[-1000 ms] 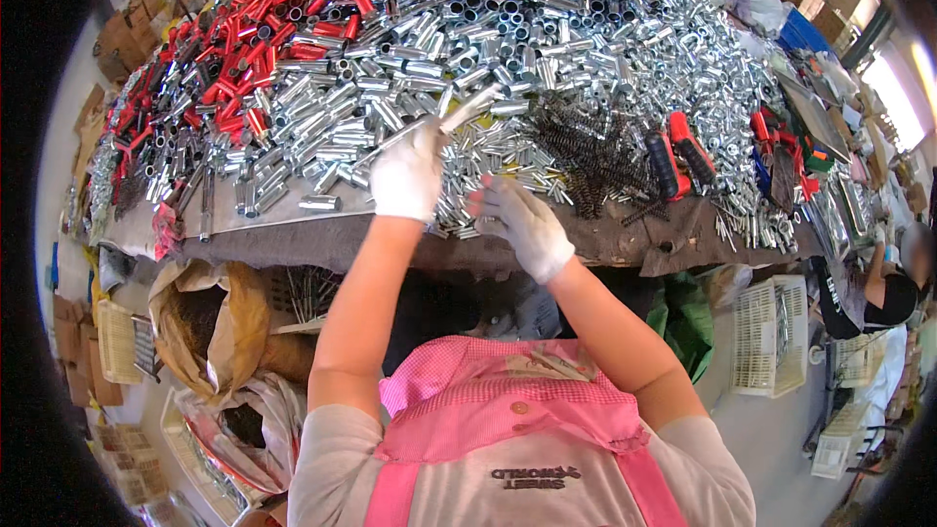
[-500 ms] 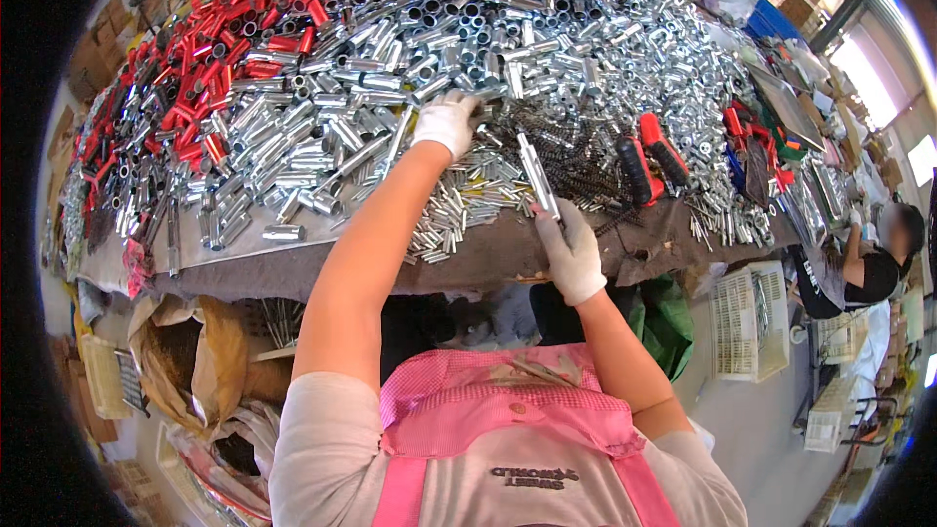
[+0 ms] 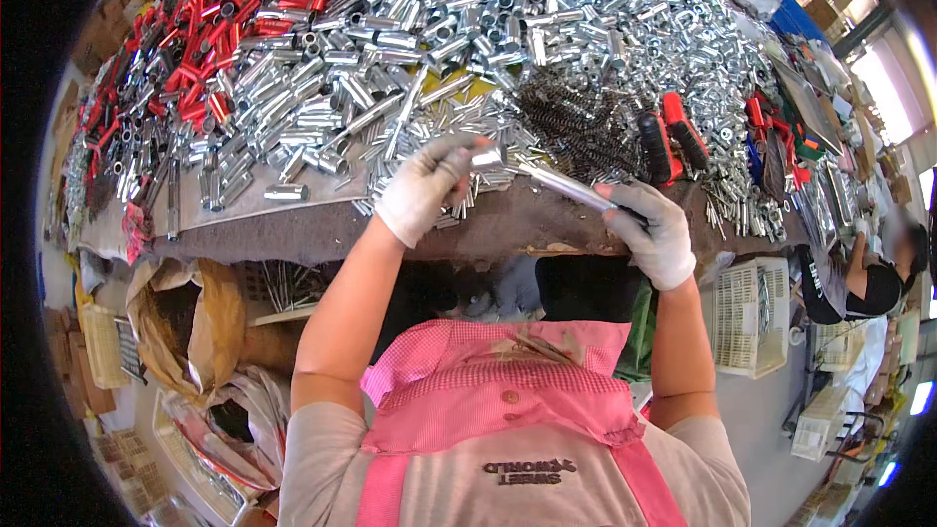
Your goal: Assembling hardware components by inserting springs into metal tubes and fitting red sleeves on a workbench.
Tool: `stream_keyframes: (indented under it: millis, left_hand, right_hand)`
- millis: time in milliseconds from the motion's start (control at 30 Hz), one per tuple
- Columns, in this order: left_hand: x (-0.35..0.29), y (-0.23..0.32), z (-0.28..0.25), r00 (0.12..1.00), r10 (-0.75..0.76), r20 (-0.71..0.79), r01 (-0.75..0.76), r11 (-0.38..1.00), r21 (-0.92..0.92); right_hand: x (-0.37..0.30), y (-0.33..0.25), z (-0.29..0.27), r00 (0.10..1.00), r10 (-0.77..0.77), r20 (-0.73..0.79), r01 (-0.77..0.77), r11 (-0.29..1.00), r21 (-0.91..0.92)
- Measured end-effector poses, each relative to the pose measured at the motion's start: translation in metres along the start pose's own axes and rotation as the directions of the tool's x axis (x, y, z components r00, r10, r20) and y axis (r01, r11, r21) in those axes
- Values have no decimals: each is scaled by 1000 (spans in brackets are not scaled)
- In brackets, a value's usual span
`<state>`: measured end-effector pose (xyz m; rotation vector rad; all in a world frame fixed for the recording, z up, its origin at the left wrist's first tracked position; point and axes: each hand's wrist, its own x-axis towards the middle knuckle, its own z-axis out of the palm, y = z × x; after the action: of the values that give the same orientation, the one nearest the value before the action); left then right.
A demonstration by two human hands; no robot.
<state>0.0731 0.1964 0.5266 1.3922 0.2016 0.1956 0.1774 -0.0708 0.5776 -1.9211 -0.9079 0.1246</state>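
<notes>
My left hand (image 3: 420, 195), in a white glove, is closed on a short shiny metal sleeve (image 3: 487, 156). My right hand (image 3: 656, 236), gloved too, grips a longer silver metal tube (image 3: 574, 185) with a narrower tip, slanted up to the left. That tip points at the sleeve, with a small gap between them. Both hands are over the near edge of a heaped table. Just beyond them lie thin metal pins (image 3: 468, 117), a pile of dark coil springs (image 3: 581, 122) and two red-and-black grips (image 3: 659, 148).
Silver sleeves (image 3: 283, 117) cover much of the table, with red tubes (image 3: 210, 49) at the far left and small metal parts (image 3: 673, 49) at the right. A brown cloth (image 3: 468, 246) lines the near edge. A white crate (image 3: 750, 317) and a co-worker (image 3: 864, 278) are at right.
My left hand has come back from the pile toward me and now holds a metal sleeve. My right hand has moved right and up with the tube, which now slants more flatly.
</notes>
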Motion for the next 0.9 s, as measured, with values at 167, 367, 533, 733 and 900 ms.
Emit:
stream_keyframes:
  millis: [167,367,533,733,900]
  left_hand:
    - [-25,-9,15,994,92,62,-106,950,292]
    - [-50,-25,28,986,-165,24,128,655,-744]
    - [-68,-33,60,971,-212,108,228,699,-678]
    - [-62,2,57,969,-244,-49,70,457,-887]
    - [-64,-4,33,978,-209,-17,105,559,-822]
  right_hand:
    - [4,-5,11,959,-114,258,152,979,-135]
    - [-11,-33,25,929,-304,210,360,870,-336]
    - [-13,-33,73,824,-564,-42,501,763,-409]
    - [43,-16,63,847,-451,-281,406,890,-206]
    - [147,59,39,973,-83,-218,-77,767,-636]
